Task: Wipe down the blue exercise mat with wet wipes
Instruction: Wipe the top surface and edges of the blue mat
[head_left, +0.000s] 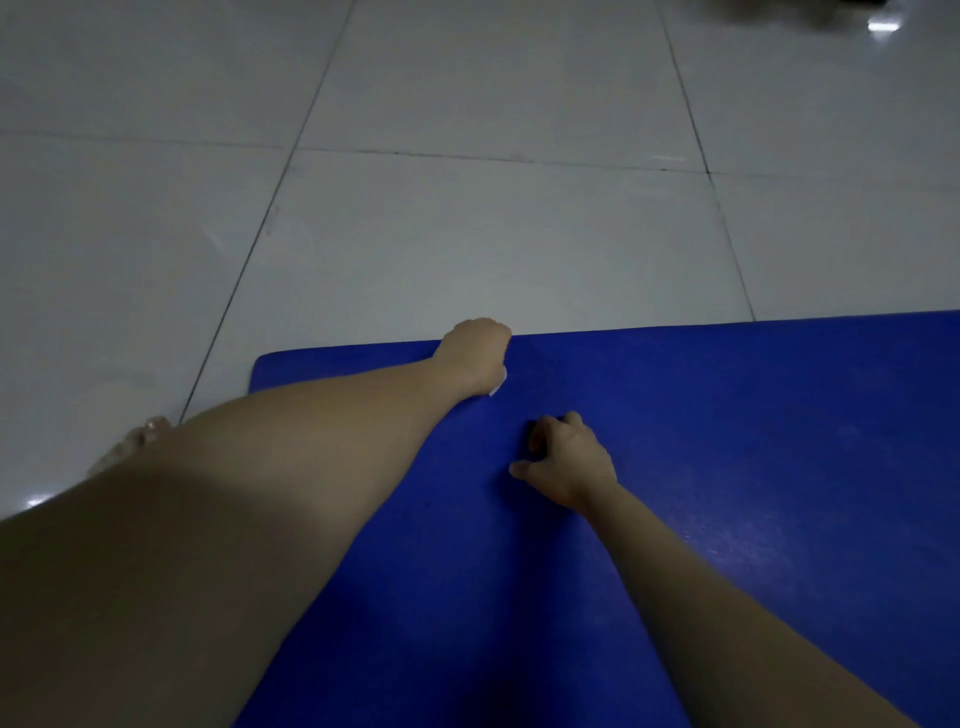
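Note:
The blue exercise mat lies flat on the floor and fills the lower right of the view. My left hand reaches to the mat's far edge, its fingers curled down over a white wet wipe. Only a small corner of the wipe shows, under the heel of the hand. My right hand rests on the mat a little nearer and to the right, with its fingers bent, its tips on the surface and its thumb out to the left. It holds nothing.
White tiled floor with dark grout lines surrounds the mat on the far and left sides. The mat's rounded far-left corner is in view. A bare foot rests on the floor at the left. A dark blurred object sits at the top right.

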